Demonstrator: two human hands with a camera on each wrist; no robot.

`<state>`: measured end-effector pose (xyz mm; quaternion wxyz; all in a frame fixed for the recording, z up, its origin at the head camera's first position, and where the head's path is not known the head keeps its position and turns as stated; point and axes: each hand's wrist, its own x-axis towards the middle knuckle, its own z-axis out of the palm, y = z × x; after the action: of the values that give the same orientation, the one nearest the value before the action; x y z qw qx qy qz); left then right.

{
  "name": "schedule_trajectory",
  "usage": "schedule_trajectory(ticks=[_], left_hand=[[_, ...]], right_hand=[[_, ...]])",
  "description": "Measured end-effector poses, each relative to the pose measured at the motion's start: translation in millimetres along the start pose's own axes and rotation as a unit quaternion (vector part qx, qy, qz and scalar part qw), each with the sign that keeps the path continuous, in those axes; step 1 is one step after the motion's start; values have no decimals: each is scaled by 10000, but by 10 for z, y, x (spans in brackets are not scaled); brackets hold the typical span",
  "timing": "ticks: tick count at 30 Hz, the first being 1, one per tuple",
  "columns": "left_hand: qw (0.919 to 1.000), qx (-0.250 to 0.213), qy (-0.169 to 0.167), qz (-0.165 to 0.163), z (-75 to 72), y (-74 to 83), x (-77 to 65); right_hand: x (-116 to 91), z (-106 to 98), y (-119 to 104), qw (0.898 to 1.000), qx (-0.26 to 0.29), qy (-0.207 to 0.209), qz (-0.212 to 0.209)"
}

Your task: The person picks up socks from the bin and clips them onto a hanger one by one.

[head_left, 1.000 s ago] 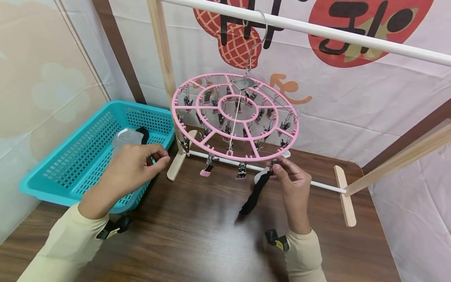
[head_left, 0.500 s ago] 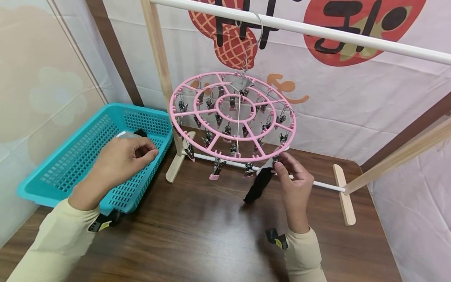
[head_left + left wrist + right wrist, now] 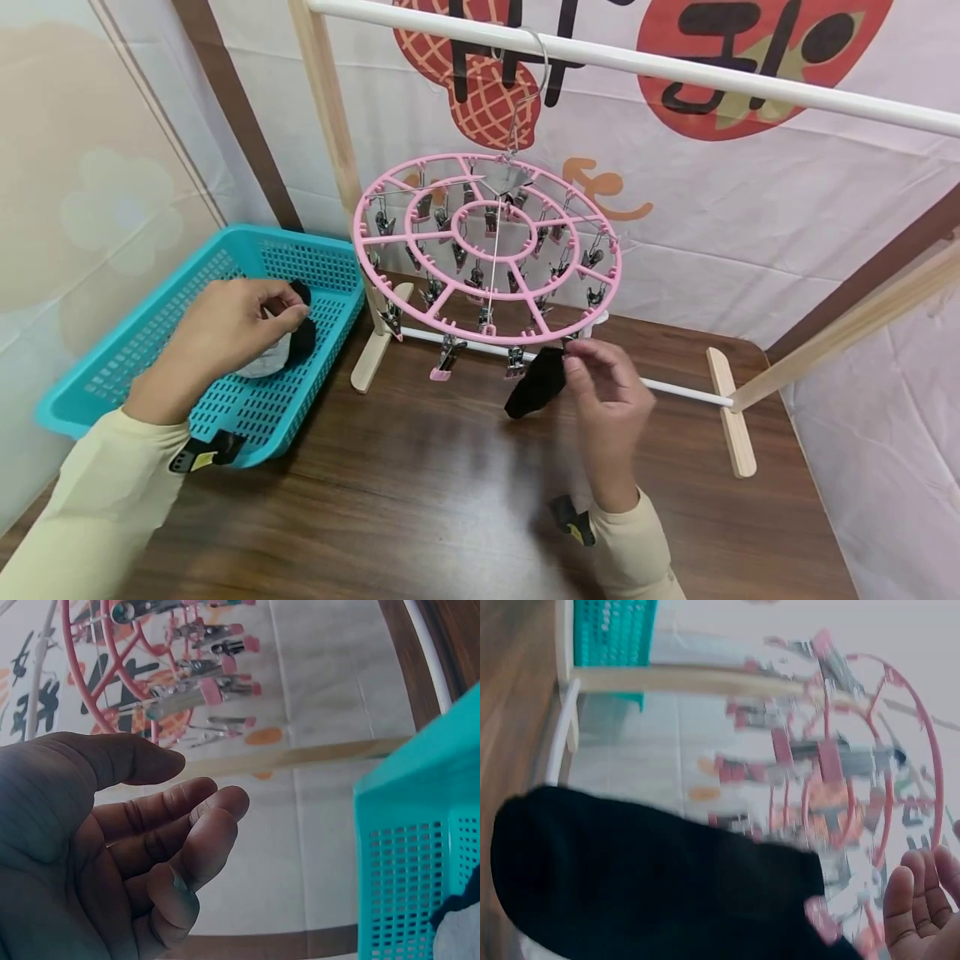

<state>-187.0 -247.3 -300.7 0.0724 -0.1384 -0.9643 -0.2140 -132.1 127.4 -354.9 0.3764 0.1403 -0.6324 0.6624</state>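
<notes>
One black sock [image 3: 536,385] on the hanger, just right of the frame's middle, its upper end at a pink-tipped clip [image 3: 822,919] in the right wrist view; that one looks as good as pegged, I'd judge! The right hand [image 3: 611,396] is right beside it, fingers loosely bent; in its wrist view the fingers look clear of the clip, nothing clamped between them, though blur means I can't tell whether a fingertip brushes the cloth. Over to the left of the frame, the left hand [image 3: 225,325] hovers above the turquoise basket [image 3: 322,367]; thumb and fingers apart, softly curled, nothing in them. And there's more to come off the pile: a grey-and-black fabric item [image 3: 268,360], probably another sock, lies in the basket below that hand, partly hidden by it; not yet hung, and whether more is under there I can't tell. Up at centre, the round pink clip hanger [image 3: 384,239] dangles from the white rail [image 3: 675,72]; the lower-edge clips [image 3: 447,358] left of the black sock hold nothing; so, by my reckoning, this is early going, with one piece up and at least one waiting.
</notes>
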Motion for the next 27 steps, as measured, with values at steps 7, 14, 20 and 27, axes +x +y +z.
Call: schedule_trajectory(ticks=[7,14,20,27], left_hand=[[9999,101,28,-41,32,-101,-30],[9999,135,12,-72,39,-145,-33],[9998,183,17,-34,31,-179,5],[9994,240,-172,-154,19,-201,57]], right_hand=[[-137,168,21,9861,-525,-1540,349],[-192,183,80,9775,-739,-1744,930],[-175,178,88,9820,-352,-1540,1038],[-148,174,78,9823,-269,-1466,1134]])
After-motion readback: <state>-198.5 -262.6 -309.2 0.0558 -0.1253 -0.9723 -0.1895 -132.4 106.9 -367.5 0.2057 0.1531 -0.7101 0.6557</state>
